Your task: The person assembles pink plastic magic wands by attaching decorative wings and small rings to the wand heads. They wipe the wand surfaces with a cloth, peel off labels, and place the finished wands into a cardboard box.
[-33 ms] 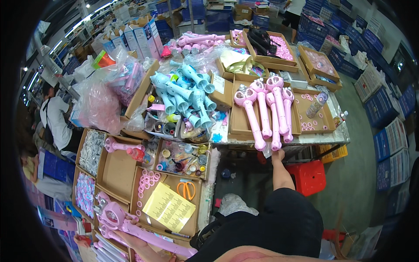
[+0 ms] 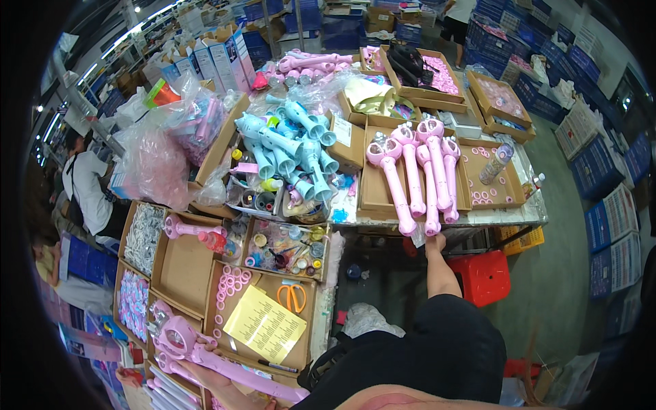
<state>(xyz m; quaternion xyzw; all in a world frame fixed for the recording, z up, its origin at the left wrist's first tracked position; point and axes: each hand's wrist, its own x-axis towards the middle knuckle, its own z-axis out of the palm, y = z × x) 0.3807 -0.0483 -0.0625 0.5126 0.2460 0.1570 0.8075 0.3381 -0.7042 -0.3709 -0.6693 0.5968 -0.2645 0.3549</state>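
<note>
At the lower left, my left hand point(image 2: 222, 388) is closed around a long pink toy wand point(image 2: 239, 372), its wide round head pointing left over the boxes. My right hand point(image 2: 435, 242) is at the table's front edge, against the lower end of another pink wand point(image 2: 428, 198). That hand's fingers are mostly hidden, so its grip does not show. Several similar wands lie side by side in a shallow cardboard box point(image 2: 372, 195), handles hanging over its front. Beneath my left hand's wand, a cardboard tray point(image 2: 263, 279) holds pink rings point(image 2: 232, 280), a yellow printed sheet point(image 2: 266, 324) and orange-handled scissors point(image 2: 292, 298).
Light-blue horn-shaped toy parts point(image 2: 287, 147) are heaped in the middle. Beside the wands, a tray point(image 2: 509, 200) holds loose rings and a bottle point(image 2: 497, 164). A red stool point(image 2: 482, 279) stands under the right side. Blue crates point(image 2: 591, 164) line the right; a person point(image 2: 92, 188) is at far left.
</note>
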